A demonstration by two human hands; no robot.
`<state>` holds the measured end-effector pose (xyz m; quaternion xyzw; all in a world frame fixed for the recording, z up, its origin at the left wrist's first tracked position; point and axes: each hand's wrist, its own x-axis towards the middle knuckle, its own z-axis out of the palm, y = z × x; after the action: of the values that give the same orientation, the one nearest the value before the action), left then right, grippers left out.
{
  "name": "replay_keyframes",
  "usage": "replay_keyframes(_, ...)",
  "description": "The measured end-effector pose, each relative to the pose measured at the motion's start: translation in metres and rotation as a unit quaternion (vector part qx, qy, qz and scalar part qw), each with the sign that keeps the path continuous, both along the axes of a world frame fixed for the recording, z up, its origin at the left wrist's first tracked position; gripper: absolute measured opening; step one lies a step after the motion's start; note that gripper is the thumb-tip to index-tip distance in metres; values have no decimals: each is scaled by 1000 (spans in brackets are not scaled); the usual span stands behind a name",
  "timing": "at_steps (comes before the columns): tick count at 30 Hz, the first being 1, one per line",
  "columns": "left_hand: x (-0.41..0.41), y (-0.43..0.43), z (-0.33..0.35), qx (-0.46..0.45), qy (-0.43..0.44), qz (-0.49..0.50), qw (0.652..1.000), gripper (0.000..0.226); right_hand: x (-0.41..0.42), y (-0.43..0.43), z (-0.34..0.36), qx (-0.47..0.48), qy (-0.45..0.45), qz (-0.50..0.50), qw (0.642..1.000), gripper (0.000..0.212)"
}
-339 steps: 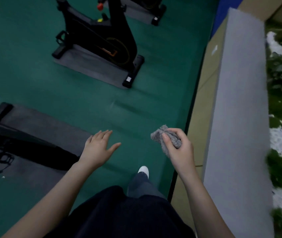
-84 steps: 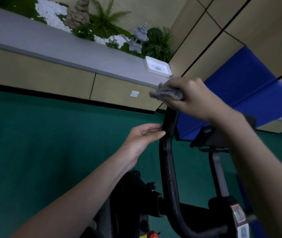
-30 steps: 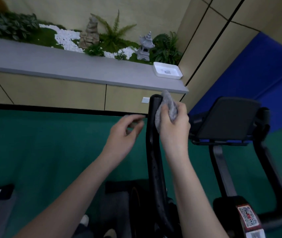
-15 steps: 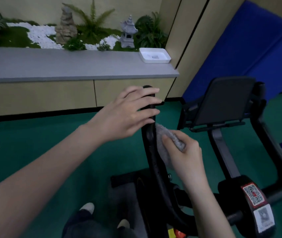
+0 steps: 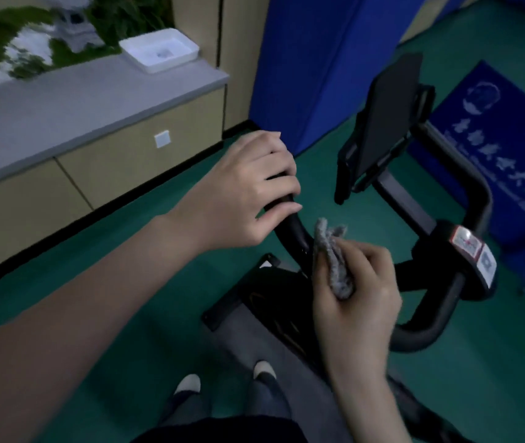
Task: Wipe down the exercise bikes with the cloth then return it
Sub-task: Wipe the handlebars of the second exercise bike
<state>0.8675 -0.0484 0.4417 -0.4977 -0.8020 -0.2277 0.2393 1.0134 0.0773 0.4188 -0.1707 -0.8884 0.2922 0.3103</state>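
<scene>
The left hand (image 5: 248,193), flat half a second ago, now curls its fingers (image 5: 281,183) round the handlebar (image 5: 297,233) top. The right hand (image 5: 360,298) grips the bunched cloth (image 5: 331,255) lower, against the bar.

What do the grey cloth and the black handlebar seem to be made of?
The crumpled grey cloth looks like soft, nubbly fabric, perhaps microfibre: it bunches into folds in the right hand. The black curved handlebar seems matte rubber or foam over a rigid tube, with only faint sheen; the dim picture leaves that open.
</scene>
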Motion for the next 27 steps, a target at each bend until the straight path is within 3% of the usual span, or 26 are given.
replay_keyframes(7, -7, 0, -3, 28, -7, -43, 999, 20, -35, -63, -22, 29, 139, -122, 982, 28)
replay_keyframes(11, -8, 0, -4, 34, -7, -42, 999, 20, -27, -54, -33, 44, 151, -132, 979, 25)
replay_keyframes(17, -7, 3, -7, 45, -11, -32, 998, 18, -15, -49, -42, 11, 209, -235, 949, 18)
replay_keyframes(22, -6, 4, -7, 44, -6, -25, 999, 19, -43, -66, -39, -20, 227, -207, 951, 18)
replay_keyframes(27, -4, 3, -6, 47, -9, -21, 999, 20, -42, -64, -35, 15, 199, -169, 965, 24)
